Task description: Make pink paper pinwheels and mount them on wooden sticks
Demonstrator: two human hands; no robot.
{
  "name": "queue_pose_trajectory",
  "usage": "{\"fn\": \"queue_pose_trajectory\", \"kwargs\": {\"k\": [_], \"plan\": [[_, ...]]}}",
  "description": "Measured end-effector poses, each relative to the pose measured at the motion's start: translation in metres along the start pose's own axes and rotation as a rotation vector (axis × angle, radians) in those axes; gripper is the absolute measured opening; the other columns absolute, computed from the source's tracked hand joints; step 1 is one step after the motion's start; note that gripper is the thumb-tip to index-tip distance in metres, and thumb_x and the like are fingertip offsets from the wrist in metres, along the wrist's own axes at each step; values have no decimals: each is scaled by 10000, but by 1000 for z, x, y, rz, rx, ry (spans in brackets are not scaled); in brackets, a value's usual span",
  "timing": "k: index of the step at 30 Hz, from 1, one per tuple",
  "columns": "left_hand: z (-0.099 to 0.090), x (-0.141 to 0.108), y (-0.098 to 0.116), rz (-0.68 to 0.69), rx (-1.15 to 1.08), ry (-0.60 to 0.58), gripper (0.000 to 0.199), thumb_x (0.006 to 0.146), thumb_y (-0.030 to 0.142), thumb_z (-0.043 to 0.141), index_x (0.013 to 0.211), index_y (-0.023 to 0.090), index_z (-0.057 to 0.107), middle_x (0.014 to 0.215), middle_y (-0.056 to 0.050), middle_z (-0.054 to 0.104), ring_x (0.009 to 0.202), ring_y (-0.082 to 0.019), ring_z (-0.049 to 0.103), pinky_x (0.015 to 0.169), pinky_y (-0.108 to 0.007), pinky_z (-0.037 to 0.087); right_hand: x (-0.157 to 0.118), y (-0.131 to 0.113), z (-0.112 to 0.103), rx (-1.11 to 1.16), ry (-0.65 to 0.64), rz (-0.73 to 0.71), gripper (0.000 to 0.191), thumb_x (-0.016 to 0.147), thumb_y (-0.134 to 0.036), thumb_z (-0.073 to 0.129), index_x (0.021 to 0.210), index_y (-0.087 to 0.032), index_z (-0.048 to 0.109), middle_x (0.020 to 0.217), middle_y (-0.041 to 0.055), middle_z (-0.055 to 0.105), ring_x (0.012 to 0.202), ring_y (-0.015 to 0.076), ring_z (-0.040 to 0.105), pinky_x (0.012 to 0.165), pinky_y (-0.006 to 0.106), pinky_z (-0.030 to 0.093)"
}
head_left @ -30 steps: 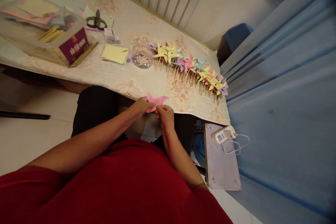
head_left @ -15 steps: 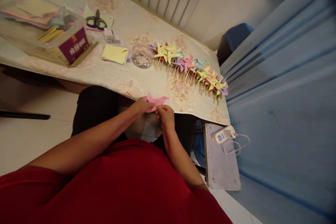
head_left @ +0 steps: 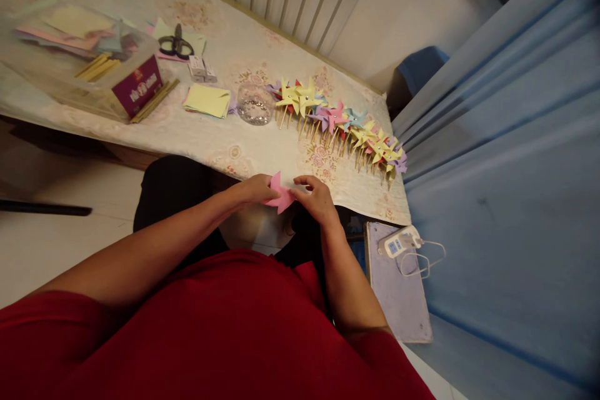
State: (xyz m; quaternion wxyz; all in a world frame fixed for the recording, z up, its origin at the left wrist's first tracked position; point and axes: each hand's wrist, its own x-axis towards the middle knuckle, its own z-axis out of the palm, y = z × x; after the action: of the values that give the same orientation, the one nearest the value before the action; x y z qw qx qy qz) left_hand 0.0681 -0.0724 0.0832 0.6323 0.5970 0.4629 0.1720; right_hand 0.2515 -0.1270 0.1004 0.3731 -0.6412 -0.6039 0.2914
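A pink paper pinwheel (head_left: 282, 195) with pointed blades is between my hands, just off the front edge of the table. My left hand (head_left: 257, 189) grips its left side, fingers closed on the paper. At its right side, my right hand (head_left: 319, 200) has the thumb on a blade, with the index finger lifted and bent above. The rest of the right fingers are partly hidden. No stick shows on this pinwheel. Beyond my hands, a row of colourful pinwheels (head_left: 335, 116) on sticks lies across the table.
A round clear dish (head_left: 255, 117) holds small shiny pieces. Left of it lie a yellow paper stack (head_left: 207, 100), small boxes (head_left: 201, 69) and black scissors (head_left: 175, 44). A clear plastic bin (head_left: 47, 90) contains paper and sticks. A white device (head_left: 398, 242) sits on a stool (head_left: 398, 306).
My right hand has moved slightly right and its fingers have spread from their pinch. The pink pinwheel has turned, and its blades now face me more openly.
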Motion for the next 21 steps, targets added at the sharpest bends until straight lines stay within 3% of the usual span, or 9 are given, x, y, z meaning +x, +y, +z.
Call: {"fn": "queue_pose_trajectory", "kwargs": {"k": [3,7,21], "plan": [[-1,-2,4,20,82,-11,97,542,142,642,489,188,575,478,28,474,509,-121,381,523,-268,208,1,-2,6,-72,-135,3,39,739,-245,703,729,-214,725,747,-7,690,750,161,593,735,276,426],[-2,-1,4,19,121,-21,110,513,147,658,456,192,575,446,33,469,507,-119,371,521,-267,184,-1,-1,18,-97,-210,34,156,777,-236,639,638,-198,698,589,-28,611,608,128,508,592,239,332],[-10,7,1,50,270,-154,31,523,158,666,525,188,658,478,14,531,490,-127,396,523,-267,201,-4,3,24,73,-334,143,182,726,-268,596,568,-183,567,533,-66,464,536,86,379,526,221,263]]}}
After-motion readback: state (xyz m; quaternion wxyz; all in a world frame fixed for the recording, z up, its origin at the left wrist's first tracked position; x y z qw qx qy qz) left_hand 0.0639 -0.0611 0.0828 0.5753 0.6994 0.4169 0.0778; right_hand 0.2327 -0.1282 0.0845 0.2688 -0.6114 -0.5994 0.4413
